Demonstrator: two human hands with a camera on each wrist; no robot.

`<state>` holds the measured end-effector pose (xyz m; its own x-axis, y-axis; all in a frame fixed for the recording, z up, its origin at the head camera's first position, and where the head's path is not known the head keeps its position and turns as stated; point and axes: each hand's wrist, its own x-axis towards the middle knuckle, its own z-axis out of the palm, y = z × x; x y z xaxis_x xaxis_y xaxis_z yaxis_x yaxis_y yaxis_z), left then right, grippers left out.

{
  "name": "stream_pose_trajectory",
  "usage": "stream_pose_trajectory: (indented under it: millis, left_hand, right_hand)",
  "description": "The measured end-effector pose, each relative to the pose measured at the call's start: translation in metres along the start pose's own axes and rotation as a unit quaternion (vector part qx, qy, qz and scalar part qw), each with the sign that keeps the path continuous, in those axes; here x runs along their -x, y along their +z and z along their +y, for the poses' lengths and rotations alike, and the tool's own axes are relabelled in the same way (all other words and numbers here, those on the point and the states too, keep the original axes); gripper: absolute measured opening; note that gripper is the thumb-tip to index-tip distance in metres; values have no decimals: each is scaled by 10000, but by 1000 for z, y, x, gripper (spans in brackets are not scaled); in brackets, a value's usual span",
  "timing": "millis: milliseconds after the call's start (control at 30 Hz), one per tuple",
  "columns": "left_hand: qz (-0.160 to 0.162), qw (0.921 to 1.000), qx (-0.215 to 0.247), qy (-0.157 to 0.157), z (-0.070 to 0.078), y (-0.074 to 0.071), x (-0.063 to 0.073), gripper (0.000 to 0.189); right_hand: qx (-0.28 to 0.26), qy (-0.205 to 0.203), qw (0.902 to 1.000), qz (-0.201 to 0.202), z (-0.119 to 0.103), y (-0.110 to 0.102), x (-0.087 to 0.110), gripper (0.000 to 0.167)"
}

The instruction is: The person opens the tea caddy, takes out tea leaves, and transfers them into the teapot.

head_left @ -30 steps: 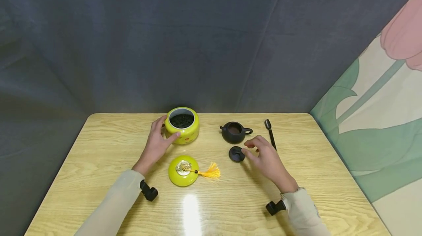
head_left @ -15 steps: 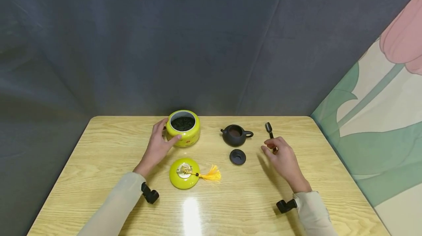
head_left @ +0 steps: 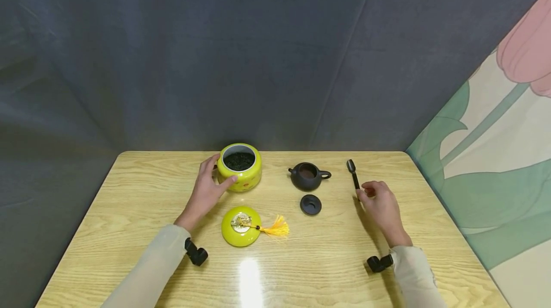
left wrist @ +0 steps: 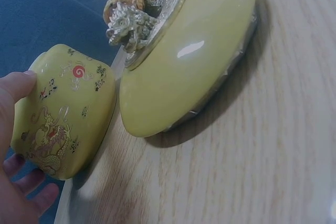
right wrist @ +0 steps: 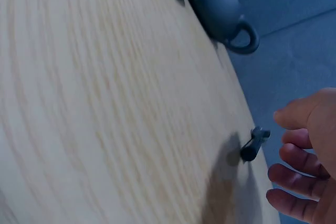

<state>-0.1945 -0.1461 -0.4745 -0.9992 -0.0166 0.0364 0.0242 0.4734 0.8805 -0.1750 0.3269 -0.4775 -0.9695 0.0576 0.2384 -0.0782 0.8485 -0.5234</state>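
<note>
My left hand [head_left: 205, 194] holds the side of a glossy yellow tea jar [head_left: 245, 181], its thumb on the near wall and its fingers round the left side. Dark tea leaves [head_left: 238, 161] fill part of the jar. In the left wrist view, a dragon pattern shows on the jar [left wrist: 63, 114]. Loosely bent, the fingers of my right hand [head_left: 383, 206] hover at the handle end of a small black tea scoop [head_left: 352, 169]. The right wrist view shows the scoop [right wrist: 253, 148] lying on the wood, apart from the hand [right wrist: 310, 156].
The yellow jar lid [head_left: 239, 236], with a gold ornament and orange tassel [head_left: 277, 227], lies in front of the jar. A small dark teapot [head_left: 305, 177] stands uncovered at the centre right, its round lid [head_left: 310, 204] before it. A dark curtain [head_left: 275, 59] hangs behind the table [head_left: 301, 269].
My right hand has left the teapot lid, which lies on the table, and moved right to the tea scoop's handle. The left hand stays on the jar.
</note>
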Motion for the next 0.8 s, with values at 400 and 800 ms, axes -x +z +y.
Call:
stream_pose_trajectory:
  millis: [400, 800]
  left_hand:
    - [10, 10000, 20, -4, 0, 0, 0, 91]
    - [7, 10000, 42, -1, -1, 1, 0, 91]
  right_hand:
    - [232, 461, 9980, -362, 9, 7, -9, 38]
    - [626, 949, 9905, -779, 5, 13, -19, 44]
